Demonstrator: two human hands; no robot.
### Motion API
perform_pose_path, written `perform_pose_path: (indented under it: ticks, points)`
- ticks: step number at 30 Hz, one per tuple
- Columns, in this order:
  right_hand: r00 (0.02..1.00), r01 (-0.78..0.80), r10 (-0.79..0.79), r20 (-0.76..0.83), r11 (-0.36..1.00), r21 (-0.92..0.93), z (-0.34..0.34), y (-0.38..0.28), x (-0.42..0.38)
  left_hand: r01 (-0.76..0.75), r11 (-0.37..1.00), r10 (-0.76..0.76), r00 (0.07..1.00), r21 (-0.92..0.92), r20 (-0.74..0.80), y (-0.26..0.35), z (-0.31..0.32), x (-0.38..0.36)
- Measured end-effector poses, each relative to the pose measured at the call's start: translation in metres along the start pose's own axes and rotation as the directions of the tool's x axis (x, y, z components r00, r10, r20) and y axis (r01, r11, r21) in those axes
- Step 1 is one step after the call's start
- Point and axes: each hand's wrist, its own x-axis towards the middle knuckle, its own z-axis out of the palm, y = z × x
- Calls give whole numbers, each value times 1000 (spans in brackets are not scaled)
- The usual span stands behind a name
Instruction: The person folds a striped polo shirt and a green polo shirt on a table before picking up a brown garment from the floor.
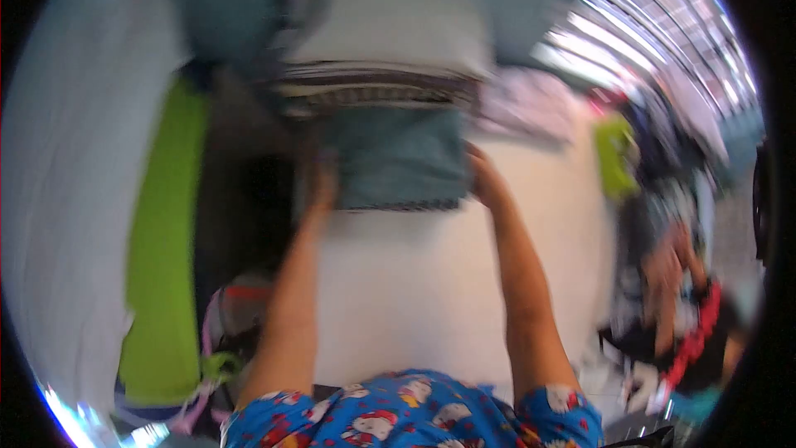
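A folded grey-green cloth with a dark, bumpy front edge sits between my two hands over the white surface. My left hand, blurred, is at its left side. On the opposite side, my right hand presses against the cloth's right edge with the fingers near the far corner. Directly behind, a tall stack of folded fabrics rises, topped by a large cream-white folded piece. The grey-green cloth overlaps the front of this stack in view.
A pale pink cloth lies right of the stack. Beyond it are a lime-green item and dark clothes. Another person's hands show at far right. Lime-green and white fabrics stand on the left.
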Motion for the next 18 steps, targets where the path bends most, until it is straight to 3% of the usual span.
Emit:
perform_pose_path:
  ticks: [1,2,3,5,6,7,8,9,10,11,12,13,14,15,17,18]
  points:
    - [996,47,-49,78,999,26,0,-7,-6,94,981,-79,993,173,-89,5,3,-6]
    - [999,-38,39,-18,995,89,0,-6,-3,168,962,-155,985,216,-75,7,0,-7]
    - [999,-42,41,20,998,39,8,-13,-8,31,999,-36,968,-22,-248,13,-1,-5]
    - [989,40,-47,140,998,51,3,-10,-2,100,994,-82,931,32,-357,23,-18,-9]
    - [984,43,-57,170,995,85,-6,-4,7,15,999,8,906,49,-424,20,-25,-22]
    - [990,-68,51,135,990,123,-38,9,34,-91,985,151,874,149,-462,23,-35,-43]
    - [975,-103,75,209,987,126,-44,9,39,-68,986,129,889,153,-440,21,-39,-69]
    - [942,55,-78,328,995,79,-31,8,28,-60,991,106,901,123,-420,17,-42,-101]
    - [948,-197,123,292,951,238,-53,15,52,-24,983,88,933,184,-349,8,-42,-139]
    - [956,-182,127,263,963,197,-79,29,75,7,968,62,962,250,-267,-4,-41,-184]
    - [939,-263,186,291,931,254,-71,21,70,67,964,-16,981,259,-194,-6,-44,-228]
    - [975,-207,178,135,946,250,-28,1,32,97,947,-62,990,305,-123,-17,-44,-270]
    - [947,-226,279,-160,932,284,22,-27,-1,114,913,-86,992,391,-88,-12,-50,-313]
    - [967,-5,-30,251,991,137,-93,33,62,133,872,-102,991,472,-90,-4,-55,-350]
    - [897,398,-397,196,917,34,-110,49,33,253,800,-309,951,544,13,4,-57,-410]
    - [806,577,-564,179,817,-24,-96,49,8,230,774,-290,957,590,7,13,-60,-428]
